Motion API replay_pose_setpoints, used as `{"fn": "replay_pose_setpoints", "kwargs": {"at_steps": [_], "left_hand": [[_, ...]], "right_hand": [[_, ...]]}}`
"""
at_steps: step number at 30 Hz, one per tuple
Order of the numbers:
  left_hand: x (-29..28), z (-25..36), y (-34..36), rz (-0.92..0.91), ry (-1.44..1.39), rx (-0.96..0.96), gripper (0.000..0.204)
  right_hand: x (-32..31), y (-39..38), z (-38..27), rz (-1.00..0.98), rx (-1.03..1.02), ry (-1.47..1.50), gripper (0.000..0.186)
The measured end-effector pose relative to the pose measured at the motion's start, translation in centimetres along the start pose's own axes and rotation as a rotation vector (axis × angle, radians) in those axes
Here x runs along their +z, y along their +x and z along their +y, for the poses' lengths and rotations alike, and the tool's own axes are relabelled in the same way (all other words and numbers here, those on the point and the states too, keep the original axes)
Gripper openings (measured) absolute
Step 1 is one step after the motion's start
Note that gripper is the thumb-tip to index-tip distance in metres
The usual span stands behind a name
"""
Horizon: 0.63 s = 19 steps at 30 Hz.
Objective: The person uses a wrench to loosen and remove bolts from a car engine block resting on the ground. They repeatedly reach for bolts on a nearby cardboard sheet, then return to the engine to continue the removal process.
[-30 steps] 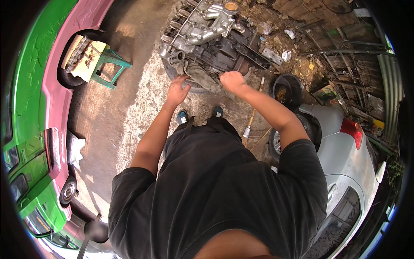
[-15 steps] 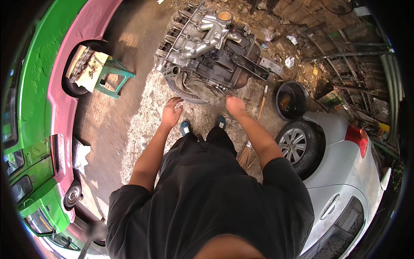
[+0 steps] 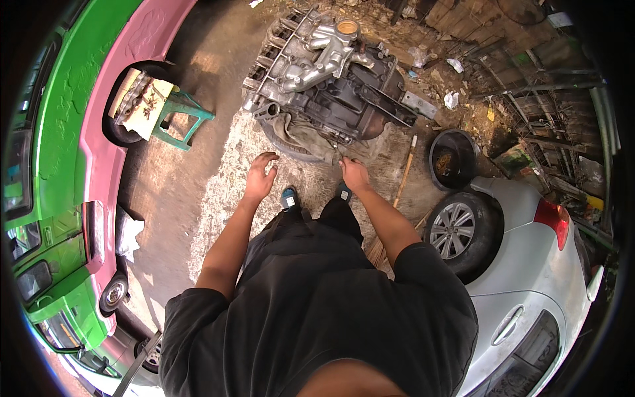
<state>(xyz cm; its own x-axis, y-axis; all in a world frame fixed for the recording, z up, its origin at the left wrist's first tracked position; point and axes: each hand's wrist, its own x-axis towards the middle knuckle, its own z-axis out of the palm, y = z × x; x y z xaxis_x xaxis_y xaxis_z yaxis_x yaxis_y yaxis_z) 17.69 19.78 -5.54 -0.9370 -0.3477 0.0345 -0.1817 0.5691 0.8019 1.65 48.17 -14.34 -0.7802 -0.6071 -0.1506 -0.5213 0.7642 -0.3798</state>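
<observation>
A large metal engine (image 3: 360,106) rests in front of me on what looks like a tyre (image 3: 278,140). Its top carries silver pipework, and the right part is dark and greasy. A grey-green rag (image 3: 301,139) drapes over its near side. My right hand (image 3: 356,175) is just in front of the rag's right end, fingers drawn together around something thin and dark that I cannot make out. To the left, my left hand (image 3: 260,177) hovers empty, short of the tyre, with its thumb apart from its bent fingers.
A green stool (image 3: 187,119) bears a cardboard sheet with metal parts. At right are a black tub (image 3: 452,159), a broom (image 3: 405,172) and a silver car (image 3: 522,245). A green and pink vehicle (image 3: 99,165) lines the left side. Litter (image 3: 452,99) lies beyond the engine.
My right hand has drawn back from the engine's edge, moving slightly left and toward me. My left hand stays about where it was. The whole view has shifted a little.
</observation>
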Motion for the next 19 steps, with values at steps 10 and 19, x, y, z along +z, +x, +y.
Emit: {"fn": "replay_pose_setpoints", "kwargs": {"at_steps": [10,19], "left_hand": [[2.9,-0.2,1.4,0.028,-0.101,0.059,0.031],[2.6,0.6,1.9,0.055,-0.138,0.028,0.032]], "right_hand": [[-12.2,-0.7,-3.7,-0.182,0.022,-0.095,0.032],[-14.4,4.9,-7.4,-0.291,-0.184,-0.436,0.025]]}}
